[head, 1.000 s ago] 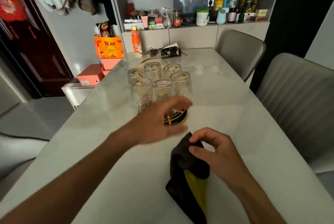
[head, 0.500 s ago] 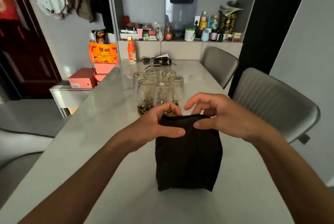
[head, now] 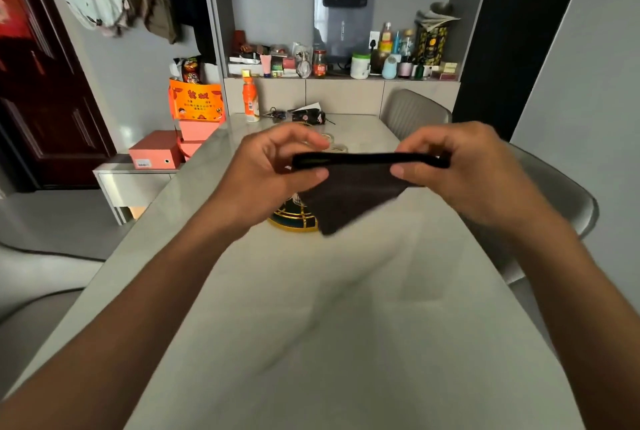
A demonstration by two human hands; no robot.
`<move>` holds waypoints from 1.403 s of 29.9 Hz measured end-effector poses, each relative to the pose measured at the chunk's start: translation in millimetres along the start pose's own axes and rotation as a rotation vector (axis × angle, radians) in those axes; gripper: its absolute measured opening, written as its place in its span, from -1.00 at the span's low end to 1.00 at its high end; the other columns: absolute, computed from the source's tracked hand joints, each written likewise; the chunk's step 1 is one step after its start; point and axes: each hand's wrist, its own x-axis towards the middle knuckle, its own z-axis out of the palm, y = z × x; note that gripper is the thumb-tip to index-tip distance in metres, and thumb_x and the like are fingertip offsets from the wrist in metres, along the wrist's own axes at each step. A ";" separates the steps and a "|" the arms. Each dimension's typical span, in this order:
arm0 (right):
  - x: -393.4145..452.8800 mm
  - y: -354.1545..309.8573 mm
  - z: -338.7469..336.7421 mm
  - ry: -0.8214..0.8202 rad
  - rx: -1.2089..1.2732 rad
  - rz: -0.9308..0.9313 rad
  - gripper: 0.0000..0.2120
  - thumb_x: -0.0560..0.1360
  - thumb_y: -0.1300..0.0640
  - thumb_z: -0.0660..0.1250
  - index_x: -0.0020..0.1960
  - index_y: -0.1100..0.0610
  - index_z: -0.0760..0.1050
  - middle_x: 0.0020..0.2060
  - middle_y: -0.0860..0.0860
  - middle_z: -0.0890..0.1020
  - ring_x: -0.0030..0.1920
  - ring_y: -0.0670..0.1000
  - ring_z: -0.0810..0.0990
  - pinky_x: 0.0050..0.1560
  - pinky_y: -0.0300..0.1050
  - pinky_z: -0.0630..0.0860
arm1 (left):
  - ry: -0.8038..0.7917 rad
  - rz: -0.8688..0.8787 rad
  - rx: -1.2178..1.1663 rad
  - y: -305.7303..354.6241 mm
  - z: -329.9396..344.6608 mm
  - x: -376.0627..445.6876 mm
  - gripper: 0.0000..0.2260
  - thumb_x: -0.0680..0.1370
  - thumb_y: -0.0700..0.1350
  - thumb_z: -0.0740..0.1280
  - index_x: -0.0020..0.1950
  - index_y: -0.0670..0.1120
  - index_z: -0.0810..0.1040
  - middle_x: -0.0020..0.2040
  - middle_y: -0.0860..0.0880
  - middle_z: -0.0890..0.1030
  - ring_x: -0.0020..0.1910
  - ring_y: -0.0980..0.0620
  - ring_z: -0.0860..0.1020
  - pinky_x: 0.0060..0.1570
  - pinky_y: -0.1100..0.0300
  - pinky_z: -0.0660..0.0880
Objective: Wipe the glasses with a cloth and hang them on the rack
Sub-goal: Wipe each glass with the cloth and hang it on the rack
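The glasses [head: 333, 145] are almost wholly hidden behind the raised cloth [head: 349, 187] and the hands; only a couple of rims show just above the cloth's top edge, at the middle of the table [head: 346, 325]. Below the cloth, the round dark base of the rack [head: 294, 220], with its gold trim, stands on the tabletop. The cloth is dark and held up in the air, stretched between both hands, its lower corner hanging down toward the near side. The left hand [head: 266, 169] pinches the cloth's left end between thumb and curled fingers. The right hand [head: 464, 169] pinches the right end the same way. At the far end of the table stand an orange bottle [head: 250, 97] and a small dark pouch [head: 308, 116]. A grey chair [head: 412, 110] sits at the far right, and an orange box [head: 156, 152] rests on a low stand at the left.
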 end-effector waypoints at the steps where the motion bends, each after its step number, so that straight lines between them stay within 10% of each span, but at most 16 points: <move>1: -10.7 -1.8 -2.5 -0.060 0.018 -0.015 -0.91 0.45 0.01 0.47 -0.05 -0.06 0.68 -0.24 -0.21 0.68 -0.14 -0.15 0.64 -0.14 -0.18 0.52 | -0.049 0.010 0.027 1.6 -2.5 -11.4 -0.65 0.46 -0.40 0.49 0.01 0.06 0.65 -0.11 0.14 0.77 -0.05 0.21 0.71 -0.10 0.34 0.60; 11: -138.2 36.1 85.7 -0.846 0.160 0.345 -0.70 0.54 0.17 0.45 -0.17 -0.25 0.59 -0.24 -0.32 0.65 -0.14 -0.24 0.63 -0.11 -0.36 0.46 | -0.391 -0.513 0.230 -87.7 29.0 -172.4 -0.70 0.56 -0.28 0.44 0.02 0.16 0.66 0.04 0.27 0.72 -0.19 0.11 0.54 -0.11 0.29 0.49; 15: -126.5 48.0 114.1 -0.709 0.152 0.387 -0.78 0.54 0.20 0.44 -0.03 -0.14 0.61 -0.11 -0.16 0.66 -0.08 -0.14 0.64 -0.04 -0.24 0.55 | -0.195 -0.525 0.301 -107.9 33.6 -170.9 -0.68 0.54 -0.32 0.46 -0.04 0.15 0.65 -0.03 0.18 0.72 -0.11 -0.13 0.64 -0.08 0.16 0.57; 21: -117.3 63.0 150.8 -0.583 -0.130 0.284 -0.88 0.56 -0.03 0.41 0.08 -0.06 0.61 -0.01 -0.12 0.68 0.01 -0.05 0.62 0.15 -0.05 0.48 | -0.213 -0.334 0.657 -132.9 39.1 -144.5 -0.81 0.53 -0.24 0.44 0.00 0.05 0.71 -0.10 0.25 0.63 -0.12 0.26 0.56 -0.05 0.36 0.47; 25: -107.8 67.0 164.8 -0.542 -0.094 0.259 -0.86 0.59 -0.10 0.35 0.05 -0.06 0.60 -0.05 -0.12 0.68 0.01 -0.03 0.60 0.13 -0.01 0.44 | -0.340 -0.379 0.725 -146.3 36.7 -123.1 -0.72 0.55 -0.19 0.42 0.22 0.07 0.63 0.21 0.07 0.61 0.22 0.04 0.52 0.16 0.22 0.44; 29: -99.2 75.5 176.2 -0.442 -0.267 0.361 -0.58 0.61 -0.10 0.29 0.44 -0.07 0.42 0.45 -0.05 0.47 0.46 0.08 0.36 0.40 0.08 0.30 | -0.230 -0.419 0.878 -147.0 42.0 -103.0 -0.48 0.61 -0.12 0.34 0.56 0.08 0.35 0.64 0.01 0.25 0.57 -0.10 0.24 0.50 -0.05 0.24; 35: -141.9 78.8 149.7 -0.645 -0.108 0.016 -0.53 0.43 -0.23 0.28 0.32 -0.19 0.46 0.35 -0.20 0.40 0.41 -0.12 0.29 0.41 -0.12 0.16 | -0.537 -0.141 0.862 -133.1 29.7 -158.2 -0.54 0.44 0.28 0.29 0.30 0.20 0.58 0.30 0.21 0.55 0.30 0.14 0.41 0.32 0.19 0.24; 42: -150.9 66.7 146.2 -0.522 -0.377 -0.081 -0.69 0.47 0.09 0.30 0.16 -0.04 0.66 0.05 -0.07 0.65 0.17 0.00 0.56 0.50 0.11 0.15 | -0.332 -0.039 1.018 -118.7 41.2 -169.5 -0.83 0.37 -0.02 0.38 -0.10 0.02 0.72 -0.21 0.13 0.70 -0.13 0.00 0.63 0.12 -0.04 0.53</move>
